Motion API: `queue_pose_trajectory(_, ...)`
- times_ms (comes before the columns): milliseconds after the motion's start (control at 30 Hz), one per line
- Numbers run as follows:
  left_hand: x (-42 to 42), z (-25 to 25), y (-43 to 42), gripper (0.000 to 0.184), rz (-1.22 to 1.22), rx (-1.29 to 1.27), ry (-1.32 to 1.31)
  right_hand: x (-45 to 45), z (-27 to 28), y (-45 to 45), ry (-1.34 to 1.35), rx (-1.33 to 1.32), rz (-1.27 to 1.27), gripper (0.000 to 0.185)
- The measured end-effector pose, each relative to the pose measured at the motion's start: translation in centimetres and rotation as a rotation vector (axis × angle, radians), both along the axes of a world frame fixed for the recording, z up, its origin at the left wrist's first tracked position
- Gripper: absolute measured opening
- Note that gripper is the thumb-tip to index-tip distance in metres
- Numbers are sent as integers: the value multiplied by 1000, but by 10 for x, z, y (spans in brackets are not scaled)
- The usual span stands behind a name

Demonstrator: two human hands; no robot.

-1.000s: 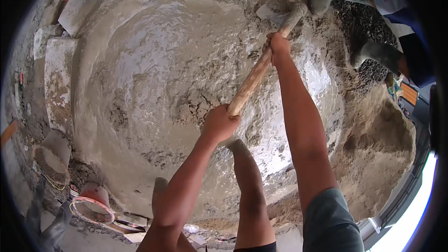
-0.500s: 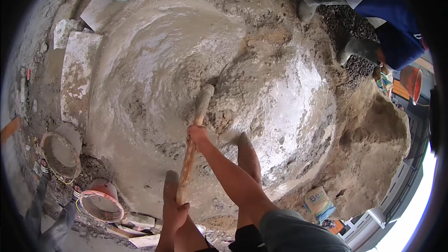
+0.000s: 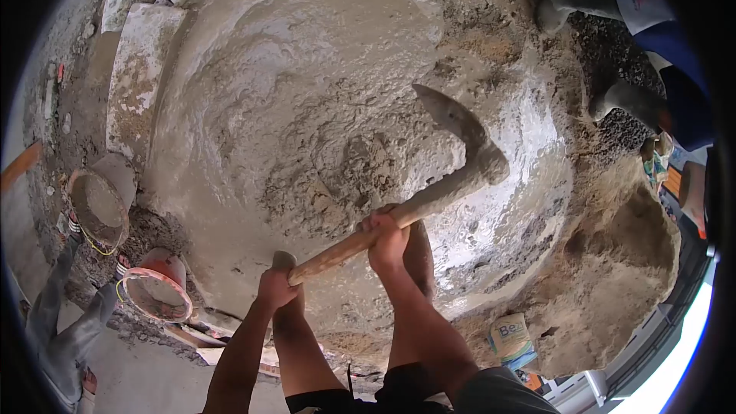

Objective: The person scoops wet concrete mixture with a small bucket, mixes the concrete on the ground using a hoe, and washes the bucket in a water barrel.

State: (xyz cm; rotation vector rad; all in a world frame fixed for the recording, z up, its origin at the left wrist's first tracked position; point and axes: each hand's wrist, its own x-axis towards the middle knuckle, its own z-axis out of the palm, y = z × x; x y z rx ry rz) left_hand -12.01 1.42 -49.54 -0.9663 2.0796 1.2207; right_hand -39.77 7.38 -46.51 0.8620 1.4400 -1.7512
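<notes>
My left hand (image 3: pixel 277 288) is closed round the rear end of a wooden hoe handle (image 3: pixel 337 254). Farther up the same handle, my right hand (image 3: pixel 388 241) grips it near the middle. The hoe's mud-coated metal blade (image 3: pixel 454 116) is raised above the wet grey mix (image 3: pixel 291 100) and points up and to the left. Beneath the hands, my legs stand in the wet mix, their lower parts coated grey. A rough, lumpy patch of mix (image 3: pixel 368 172) lies just beyond my right hand.
Two buckets (image 3: pixel 100 203) (image 3: pixel 159 291) stand at the lower left, near another person's legs (image 3: pixel 73 337). A second person's boots (image 3: pixel 632 100) are at the upper right, by dark gravel. A sand heap (image 3: pixel 613 261) and printed bag (image 3: pixel 512 340) lie at the right.
The hoe has come up out of the mix, its blade now in view and swung to the right. Both hands still hold the handle, my right hand farther right and my left hand higher.
</notes>
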Motion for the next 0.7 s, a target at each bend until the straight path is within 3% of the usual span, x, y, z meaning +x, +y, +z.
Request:
queue_pose_trajectory(33,-56,-22,4,26,-47,71,41,-60,-5,-6,73,34,41,17)
queue_pose_trajectory(133,-225,-47,23,25,170,89,279,-237,-57,-19,218,195,119,7)
queue_pose_trajectory(267,-364,-32,27,27,266,217,172,-403,-137,-16,164,206,367,6)
queue_pose_trajectory(433,-320,3,54,30,373,344,99,-347,-148,-12,87,471,579,10)
queue_pose_trajectory(600,-188,61,34,33,328,350,-105,-187,-167,12,-135,467,520,11)
queue_pose_trajectory(700,-134,89,9,34,288,367,-104,-123,-128,1,-271,401,475,14)
